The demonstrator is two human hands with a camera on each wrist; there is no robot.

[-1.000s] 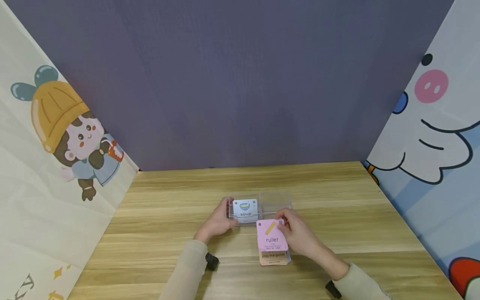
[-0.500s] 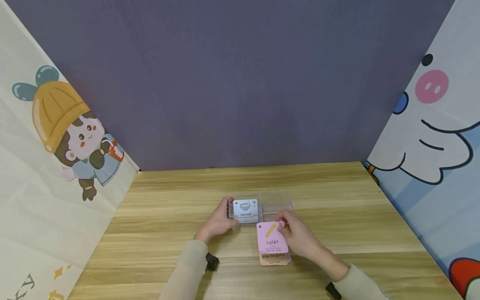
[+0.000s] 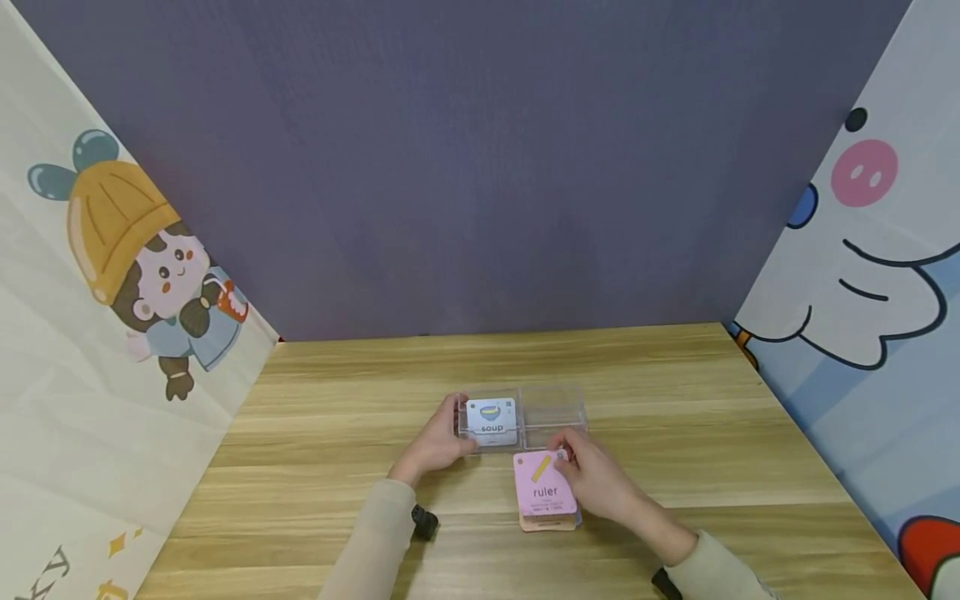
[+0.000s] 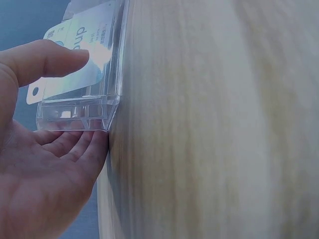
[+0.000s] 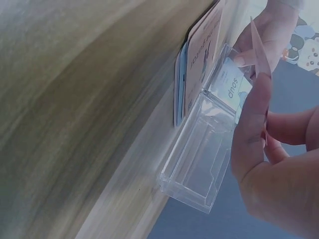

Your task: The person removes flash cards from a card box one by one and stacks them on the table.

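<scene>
My left hand point(image 3: 435, 442) grips the left end of a clear plastic box point(image 3: 553, 408) with two compartments. In the left wrist view its thumb lies over the front and its fingers point(image 4: 82, 149) are at the end wall. A white soup card point(image 3: 491, 414) stands in the left compartment; no card shows in the right one. My right hand point(image 3: 600, 482) pinches a pink ruler card point(image 3: 542, 500) by its upper right corner. Under that card lies a stack of cards, an orange guitar card point(image 5: 203, 55) on top. The right wrist view shows the ruler card raised off the stack.
Everything sits on a wood-grain table point(image 3: 330, 392). A dark panel point(image 3: 480, 167) rises behind it. Cartoon-printed cloths hang on the left point(image 3: 97, 350) and right point(image 3: 885, 275). A small dark device point(image 3: 424, 523) is at the left wrist.
The right hand has drawn the ruler card slightly toward me, so it covers more of the guitar card beneath. The left hand and box stay put.
</scene>
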